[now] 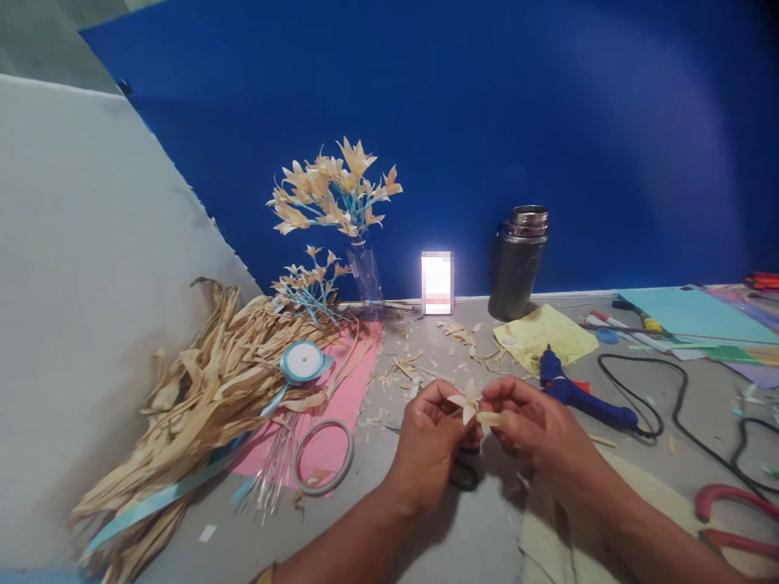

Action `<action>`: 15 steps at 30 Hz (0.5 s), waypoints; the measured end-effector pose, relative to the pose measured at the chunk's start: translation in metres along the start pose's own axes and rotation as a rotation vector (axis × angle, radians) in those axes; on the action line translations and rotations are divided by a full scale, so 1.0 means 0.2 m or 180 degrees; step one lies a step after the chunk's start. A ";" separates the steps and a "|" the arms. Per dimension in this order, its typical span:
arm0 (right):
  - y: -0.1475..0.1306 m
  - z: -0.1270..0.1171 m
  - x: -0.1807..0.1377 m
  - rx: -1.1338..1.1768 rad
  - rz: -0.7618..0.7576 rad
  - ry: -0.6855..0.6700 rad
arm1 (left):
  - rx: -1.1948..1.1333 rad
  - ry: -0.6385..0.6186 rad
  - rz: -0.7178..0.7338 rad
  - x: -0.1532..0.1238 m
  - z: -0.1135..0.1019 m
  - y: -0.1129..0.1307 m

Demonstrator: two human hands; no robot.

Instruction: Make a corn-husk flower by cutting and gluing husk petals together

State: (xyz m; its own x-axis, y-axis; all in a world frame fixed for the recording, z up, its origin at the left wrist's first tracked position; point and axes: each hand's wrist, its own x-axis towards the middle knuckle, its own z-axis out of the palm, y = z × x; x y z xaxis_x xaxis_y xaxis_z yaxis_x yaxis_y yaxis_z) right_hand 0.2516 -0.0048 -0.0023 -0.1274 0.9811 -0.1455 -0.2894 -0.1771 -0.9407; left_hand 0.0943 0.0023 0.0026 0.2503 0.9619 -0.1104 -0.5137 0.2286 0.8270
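In the head view, my left hand point(430, 442) pinches a small cream husk flower point(467, 402) with pointed petals. Close on its right, my right hand point(532, 422) has thumb and forefinger closed on a pale petal piece point(488, 418) against the flower's lower side. Whether that piece is joined to the flower I cannot tell. Beneath my hands, the black handles of a tool point(464, 474) show in part. A blue glue gun point(584, 397) lies right of my right hand, its nozzle pointing up and back.
Dried husks point(207, 389), a blue ribbon roll point(303, 362), a grey tape ring point(324, 457) and wires lie left on pink paper point(365, 357). Behind stand a bottle point(365, 280) of husk flowers, a bright screen point(437, 282) and a dark flask point(518, 272). A black cord point(678, 389) and red handles point(730, 503) lie right.
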 end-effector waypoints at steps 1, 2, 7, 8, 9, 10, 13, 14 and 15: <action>0.00 0.01 0.00 -0.0105 -0.0061 0.0015 | 0.0104 0.0026 0.0032 0.00 0.00 -0.01; 0.00 0.01 0.00 -0.0165 -0.0116 0.0021 | 0.0166 0.0041 0.0042 0.00 0.00 -0.01; -0.03 0.03 -0.01 -0.0056 0.0055 -0.0154 | -0.0094 -0.0023 -0.0148 -0.01 0.01 -0.02; -0.03 0.03 -0.02 0.0002 0.0092 -0.0207 | -0.0170 -0.0032 -0.0173 -0.01 0.02 -0.02; -0.03 0.03 -0.02 0.0054 0.0117 -0.0259 | -0.0234 -0.0039 -0.0187 -0.01 0.02 -0.02; -0.02 0.03 -0.02 0.0099 0.0124 -0.0296 | -0.0290 -0.0045 -0.0189 -0.01 0.02 -0.02; -0.01 0.01 -0.01 0.0211 0.0125 -0.0277 | -0.0378 -0.0040 -0.0201 0.00 0.01 0.00; -0.01 0.00 -0.01 0.0253 0.0097 -0.0216 | -0.0389 -0.0021 -0.0207 0.00 0.01 0.00; 0.00 -0.01 -0.01 0.0284 0.0053 -0.0144 | -0.0385 0.0001 -0.0214 0.00 0.01 0.01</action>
State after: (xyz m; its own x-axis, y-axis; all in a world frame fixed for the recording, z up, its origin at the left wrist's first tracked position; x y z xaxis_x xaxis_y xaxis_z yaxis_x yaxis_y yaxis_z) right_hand 0.2536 -0.0057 -0.0020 -0.1751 0.9738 -0.1450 -0.3701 -0.2016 -0.9069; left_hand 0.0955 0.0014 0.0054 0.2871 0.9438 -0.1635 -0.5909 0.3088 0.7453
